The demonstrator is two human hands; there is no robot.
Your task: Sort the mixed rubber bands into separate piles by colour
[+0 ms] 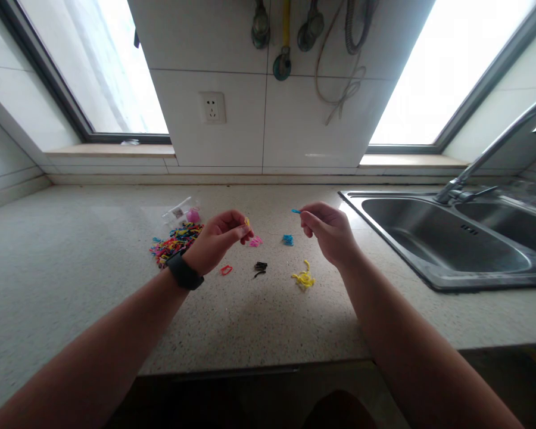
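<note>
My left hand (226, 232), with a dark band on its wrist, pinches a small yellow piece (247, 221) at its fingertips. In my right hand (328, 229) a thin blue piece (296, 211) sticks out from between thumb and forefinger, above the counter. Below and between the hands lie small groups sorted by colour: pink pieces (256, 241), blue pieces (288, 239), black pieces (260, 266), a red piece (226, 270) and yellow pieces (304, 278). A mixed heap of colourful small pieces (174, 243) sits beside my left wrist, partly hidden by it. Their exact kind is too small to make out.
Behind the heap lies a clear plastic bag (177, 211) with something pink (193, 215) by it. A steel double sink (429, 238) with a faucet (473, 161) is set into the speckled counter (232, 333) at right. Pipe valves (281, 64) and a socket (212, 108) are on the tiled wall.
</note>
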